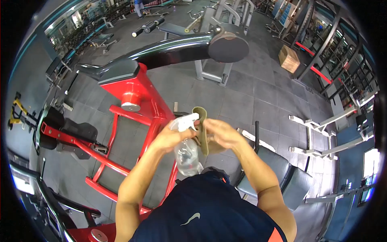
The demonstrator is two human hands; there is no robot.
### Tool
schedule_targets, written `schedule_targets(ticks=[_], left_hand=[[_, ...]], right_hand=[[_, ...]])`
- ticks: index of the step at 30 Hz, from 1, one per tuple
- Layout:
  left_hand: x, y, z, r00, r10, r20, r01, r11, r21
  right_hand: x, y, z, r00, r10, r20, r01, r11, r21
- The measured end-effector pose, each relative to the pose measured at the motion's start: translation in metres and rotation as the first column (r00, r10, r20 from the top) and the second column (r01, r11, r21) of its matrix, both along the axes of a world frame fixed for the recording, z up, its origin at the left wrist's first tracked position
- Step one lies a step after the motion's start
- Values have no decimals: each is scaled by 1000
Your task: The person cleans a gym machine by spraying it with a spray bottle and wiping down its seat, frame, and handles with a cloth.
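Observation:
A clear spray bottle (186, 155) with a white trigger head hangs upright from my left hand (168, 136), whose fingers are wrapped round its neck. Beside the bottle, an olive-green cloth (204, 139) stands folded between my two hands. My right hand (221, 134) is at the cloth's right side, with its fingers bent against it. The cloth partly covers the fingertips of both hands, and the bottle's base is close to my dark shirt.
A red machine frame (151, 94) with a black arm (173, 51) and round pad (228, 47) stands ahead and left. Black padded bench (268, 169) is at the right. Farther off are a wooden box (289, 59), metal racks and a person's legs (138, 9).

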State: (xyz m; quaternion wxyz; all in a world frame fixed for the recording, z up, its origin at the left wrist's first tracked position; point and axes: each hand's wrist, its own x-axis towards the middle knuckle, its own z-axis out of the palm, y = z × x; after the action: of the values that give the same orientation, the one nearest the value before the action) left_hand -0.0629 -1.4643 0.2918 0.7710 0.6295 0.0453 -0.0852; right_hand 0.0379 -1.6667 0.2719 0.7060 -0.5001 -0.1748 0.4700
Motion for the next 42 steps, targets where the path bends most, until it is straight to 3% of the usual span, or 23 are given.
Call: schedule_targets(ticks=[3,6,7,8,10,11,14,15,17,20,21,23,25,26,27,28,30,32,35,37,40,41,42], left_hand=[[4,-19,8,987,-159,3,157,971,-182],[2,-29,14,933,-359,41,353,885,-304],[0,-30,13,911,-407,63,411,890,-197],[-3,-31,15,882,-464,79,470,878,-89],[-15,-41,43,853,-514,86,450,809,377],[-18,-47,41,820,-516,247,342,789,511],[-12,-64,32,711,-607,356,202,661,723],[1,-64,29,593,-730,340,359,618,700],[25,-83,28,420,-873,247,697,485,529],[43,-125,5,238,-939,247,897,311,316],[45,-140,7,249,-950,190,909,297,293],[48,-171,15,235,-960,150,911,271,312],[56,-204,28,189,-964,186,886,249,392],[62,-222,37,143,-968,204,843,228,487],[70,-241,48,98,-971,218,789,209,577],[79,-260,55,53,-973,226,725,193,661],[94,-299,60,68,-928,366,665,315,677],[106,-327,87,72,-924,377,716,311,625],[112,-352,118,-20,-878,478,589,376,716],[106,-359,135,-74,-876,477,459,395,796],[104,-356,128,-109,-931,349,463,263,846],[106,-353,91,-113,-848,518,482,409,775],[101,-350,79,-147,-874,463,502,338,796]], right_hand=[[-24,-13,16,968,-107,227,84,990,109],[-28,-34,-9,967,-123,225,131,991,-22],[-35,-38,-13,945,-145,294,140,989,37],[-45,-46,-11,940,-120,319,147,987,-62],[-59,-66,12,928,-67,366,172,949,-264],[-69,-75,6,849,-120,514,280,928,-245],[-98,-102,13,758,-316,571,462,878,-127],[-107,-115,15,754,-289,590,473,862,-181],[-122,-136,15,774,-307,553,429,898,-102],[-139,-169,29,765,-267,587,420,896,-141],[-144,-183,34,740,-253,623,437,885,-159],[-152,-215,36,675,-304,672,516,846,-135],[-159,-260,69,700,-93,708,509,760,-404],[-160,-285,54,577,-107,810,606,721,-336],[-158,-305,67,555,45,830,649,601,-467],[-157,-327,69,483,67,873,716,544,-438],[-157,-357,96,507,136,851,744,429,-512],[-159,-384,111,274,168,947,864,389,-319],[-167,-397,149,234,10,972,946,229,-230],[-176,-404,159,240,1,971,939,253,-233],[-187,-404,147,259,9,966,918,309,-250],[-190,-403,138,260,14,965,909,334,-250],[-191,-402,116,245,-17,969,893,392,-219]])
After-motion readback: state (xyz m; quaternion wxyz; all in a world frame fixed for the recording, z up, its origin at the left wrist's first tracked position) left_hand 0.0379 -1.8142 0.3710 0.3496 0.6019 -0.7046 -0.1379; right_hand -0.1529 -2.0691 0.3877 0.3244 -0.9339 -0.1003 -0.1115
